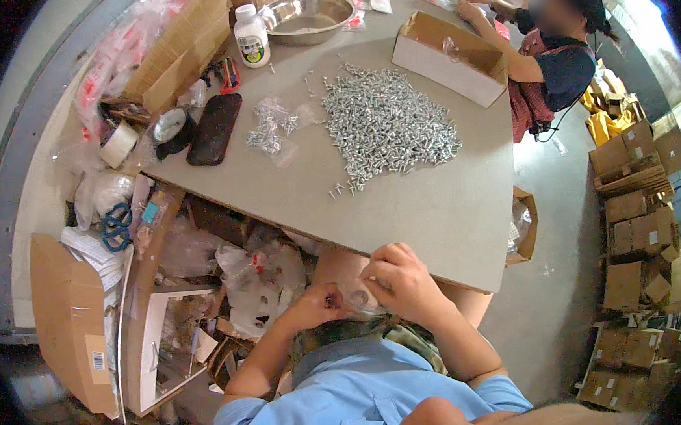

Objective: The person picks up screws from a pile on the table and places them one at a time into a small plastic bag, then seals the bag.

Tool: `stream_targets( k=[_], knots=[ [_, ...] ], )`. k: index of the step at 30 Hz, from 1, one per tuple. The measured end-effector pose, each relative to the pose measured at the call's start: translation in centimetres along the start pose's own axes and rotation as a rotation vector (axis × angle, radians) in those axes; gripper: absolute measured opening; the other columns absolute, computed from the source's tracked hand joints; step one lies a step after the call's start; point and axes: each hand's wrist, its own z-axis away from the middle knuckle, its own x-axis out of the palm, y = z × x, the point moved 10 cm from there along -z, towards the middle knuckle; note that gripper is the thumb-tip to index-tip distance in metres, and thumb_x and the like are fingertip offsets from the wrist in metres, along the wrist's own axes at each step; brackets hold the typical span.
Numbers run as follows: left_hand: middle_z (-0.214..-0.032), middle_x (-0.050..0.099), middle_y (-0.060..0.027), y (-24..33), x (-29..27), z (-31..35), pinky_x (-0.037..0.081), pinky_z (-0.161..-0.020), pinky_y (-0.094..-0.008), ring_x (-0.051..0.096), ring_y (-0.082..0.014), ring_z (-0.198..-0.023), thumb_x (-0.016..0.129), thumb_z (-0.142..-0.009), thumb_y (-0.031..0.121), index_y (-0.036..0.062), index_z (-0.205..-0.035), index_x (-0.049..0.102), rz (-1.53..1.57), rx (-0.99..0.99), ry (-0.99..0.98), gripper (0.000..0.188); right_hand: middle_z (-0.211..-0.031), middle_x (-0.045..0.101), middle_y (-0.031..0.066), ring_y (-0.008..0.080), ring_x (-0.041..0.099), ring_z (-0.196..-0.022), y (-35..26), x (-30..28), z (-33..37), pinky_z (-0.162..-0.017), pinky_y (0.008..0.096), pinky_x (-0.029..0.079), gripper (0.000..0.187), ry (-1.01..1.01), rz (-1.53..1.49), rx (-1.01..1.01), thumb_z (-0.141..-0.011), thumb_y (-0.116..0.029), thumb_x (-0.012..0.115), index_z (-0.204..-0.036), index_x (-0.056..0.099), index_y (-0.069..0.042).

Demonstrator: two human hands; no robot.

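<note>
My left hand (313, 307) is at the table's near edge, just above my lap. Its fingers are curled around a few small metal pieces that look like screws. My right hand (402, 281) pinches a small clear plastic bag (357, 297), which spans the gap between both hands. On the table lies a wide heap of silver screws (385, 122), with a few loose ones at its edges. To its left, several small clear bags filled with screws (273, 126) sit in a pile.
A phone (215, 130), tape roll (170, 129), white bottle (251, 37) and steel bowl (309, 17) line the table's far left. An open white-sided carton (450, 59) stands at the right. Beyond it a co-worker (554, 55) works. Stacked cartons (633, 223) line the right wall.
</note>
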Motion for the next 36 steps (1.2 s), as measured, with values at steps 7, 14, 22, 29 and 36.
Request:
stream_targets(
  k=[7, 14, 22, 29, 36],
  knots=[
    [-0.098, 0.055, -0.0004, 10.3, -1.3, 3.9, 0.044, -0.079, -0.0298, 0.051, -0.0115, -0.092, 0.079, -0.071, 0.014, 0.0035, -0.110, 0.053, 0.384, 0.226, -0.096, 0.048, -0.111, 0.051, 0.0116, 0.0324, 0.048, -0.104, -7.0, 3.0, -0.3, -0.087, 0.0457, 0.040, 0.022, -0.126, -0.087, -0.383, -0.064, -0.017, 0.067, -0.083, 0.064, -0.009],
    [-0.107, 0.052, -0.0049, 12.0, -3.8, 4.0, 0.039, -0.091, -0.0307, 0.049, -0.0137, -0.102, 0.074, -0.078, 0.021, 0.0012, -0.120, 0.044, 0.444, 0.381, 0.150, 0.055, -0.105, 0.055, 0.0125, 0.0315, 0.053, -0.097, -6.7, -1.1, -0.8, -0.082, 0.0408, 0.045, 0.012, -0.017, -0.207, -0.311, -0.075, -0.013, 0.065, -0.083, 0.059, -0.006],
    [-0.095, 0.060, -0.0118, 14.9, -4.9, 4.5, 0.045, -0.080, -0.0304, 0.057, -0.0199, -0.088, 0.062, -0.088, 0.016, 0.0003, -0.091, 0.058, 0.196, 0.522, 0.377, 0.017, -0.083, 0.061, 0.0098, 0.0289, 0.060, -0.078, -4.2, -3.0, 0.2, -0.066, 0.0375, 0.050, 0.014, 0.105, -0.272, -0.186, -0.077, -0.010, 0.066, -0.088, 0.058, -0.005],
    [-0.079, 0.057, -0.0124, 17.2, -4.4, 4.8, 0.046, -0.065, -0.0313, 0.056, -0.0229, -0.070, 0.059, -0.088, 0.013, -0.0001, -0.082, 0.056, -0.167, 0.653, 0.524, 0.015, -0.082, 0.059, 0.0109, 0.0305, 0.058, -0.077, -3.6, -3.2, 0.4, -0.066, 0.0392, 0.049, 0.013, 0.102, -0.237, -0.146, -0.077, -0.008, 0.065, -0.086, 0.057, -0.005],
    [-0.077, 0.056, -0.0120, 17.0, -4.5, 4.4, 0.044, -0.058, -0.0312, 0.054, -0.0242, -0.066, 0.059, -0.088, 0.011, 0.0005, -0.081, 0.054, -0.203, 0.626, 0.513, 0.013, -0.079, 0.056, 0.0110, 0.0302, 0.055, -0.073, -3.4, -3.5, 0.9, -0.064, 0.0383, 0.047, 0.012, 0.105, -0.215, -0.155, -0.073, -0.004, 0.065, -0.081, 0.056, -0.004]
  ],
)
